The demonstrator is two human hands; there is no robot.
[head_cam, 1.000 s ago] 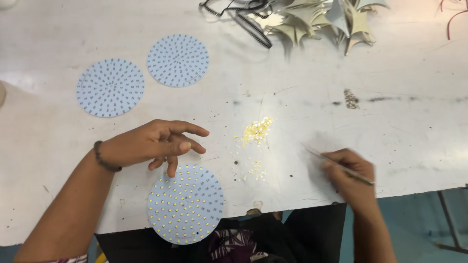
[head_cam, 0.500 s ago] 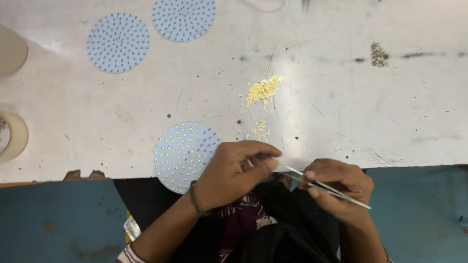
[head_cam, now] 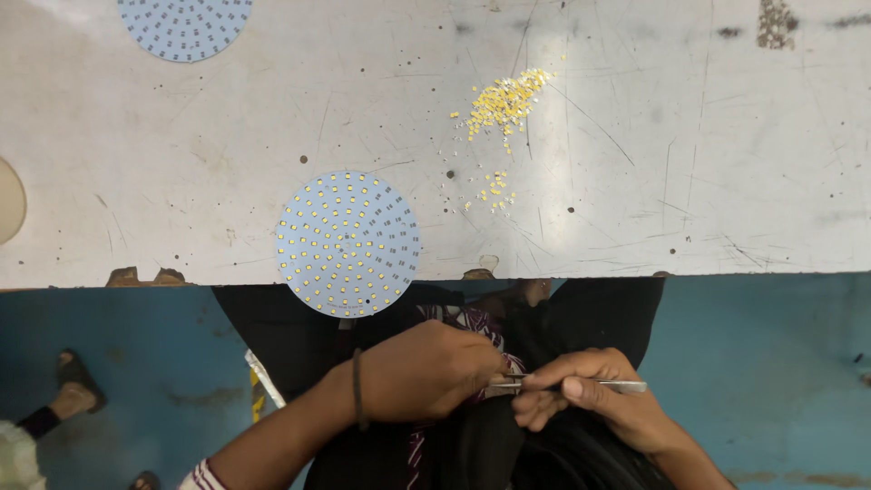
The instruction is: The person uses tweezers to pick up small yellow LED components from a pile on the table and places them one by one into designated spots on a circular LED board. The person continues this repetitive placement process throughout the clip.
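single head cam, looking straight down, mid-range; worktop point(head_cam: 635, 181) edge fills upper half, lap and floor point(head_cam: 771, 363) below.

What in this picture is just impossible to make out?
All in the head view:
- Tips of the metal tweezers: hidden behind the left hand, so whether they grip anything is unclear.
- Right hand: its fingers cover the tweezers' middle.
- Upper round LED board: cut off by the top edge.
- Pale round thing: mostly cut off by the left edge.
- Yellow bits: too small to identify.
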